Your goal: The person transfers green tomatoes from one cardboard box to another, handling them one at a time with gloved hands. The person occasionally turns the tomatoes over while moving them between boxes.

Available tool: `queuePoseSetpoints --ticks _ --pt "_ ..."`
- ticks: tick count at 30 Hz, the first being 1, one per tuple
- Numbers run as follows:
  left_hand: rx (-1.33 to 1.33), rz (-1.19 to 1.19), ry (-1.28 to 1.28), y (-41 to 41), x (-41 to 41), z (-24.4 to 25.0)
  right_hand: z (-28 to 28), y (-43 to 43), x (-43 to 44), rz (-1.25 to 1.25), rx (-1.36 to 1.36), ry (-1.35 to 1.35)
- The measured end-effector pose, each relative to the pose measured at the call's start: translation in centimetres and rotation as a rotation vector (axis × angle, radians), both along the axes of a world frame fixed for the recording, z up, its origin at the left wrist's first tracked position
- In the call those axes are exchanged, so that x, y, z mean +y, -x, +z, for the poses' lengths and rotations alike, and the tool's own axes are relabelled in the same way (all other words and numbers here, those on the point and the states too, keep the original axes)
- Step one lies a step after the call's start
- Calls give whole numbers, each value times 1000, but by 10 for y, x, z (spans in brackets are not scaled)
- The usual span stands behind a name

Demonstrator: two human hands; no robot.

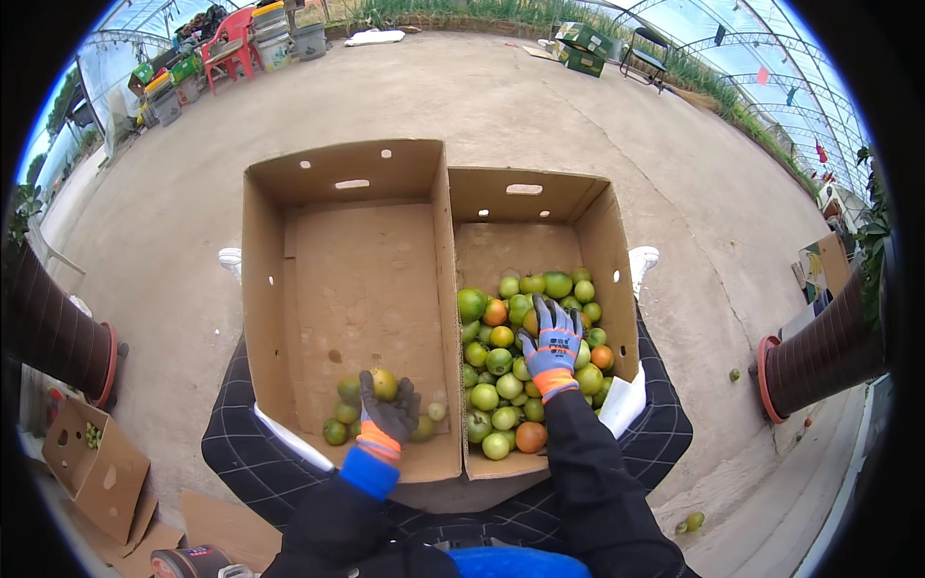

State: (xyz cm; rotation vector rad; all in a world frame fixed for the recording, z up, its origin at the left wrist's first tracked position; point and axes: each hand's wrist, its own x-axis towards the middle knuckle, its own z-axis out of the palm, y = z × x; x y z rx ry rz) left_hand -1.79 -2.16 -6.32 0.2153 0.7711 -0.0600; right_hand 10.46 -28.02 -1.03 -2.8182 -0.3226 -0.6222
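Two open cardboard boxes stand side by side before me. The left box (361,289) holds several green tomatoes (335,431) at its near end. My left hand (388,410), in a dark-palmed glove, is palm up there, with a yellowish tomato (384,385) at its fingers. The right box (605,238) holds a thick layer of green tomatoes (484,396) with some orange ones (531,436). My right hand (553,339), in a blue-grey glove, lies back up on this layer, fingers spread, over an orange-green tomato partly hidden beneath them.
Potted plants in dark wrapped pots (61,325) (824,347) stand on both sides. A smaller cardboard box (97,462) with tomatoes is at lower left. Loose tomatoes (694,522) lie on the concrete floor at right. A red plastic chair (233,45) and green boxes (582,50) stand farther off.
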Motion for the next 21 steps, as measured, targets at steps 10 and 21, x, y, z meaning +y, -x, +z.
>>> queuePoseSetpoints --ticks 10,21 --pt "-787 -268 -655 3 -15 43 54 77 58 506 -175 -633" --pt "-795 -336 -631 20 -16 45 60 105 97 703 117 -168"
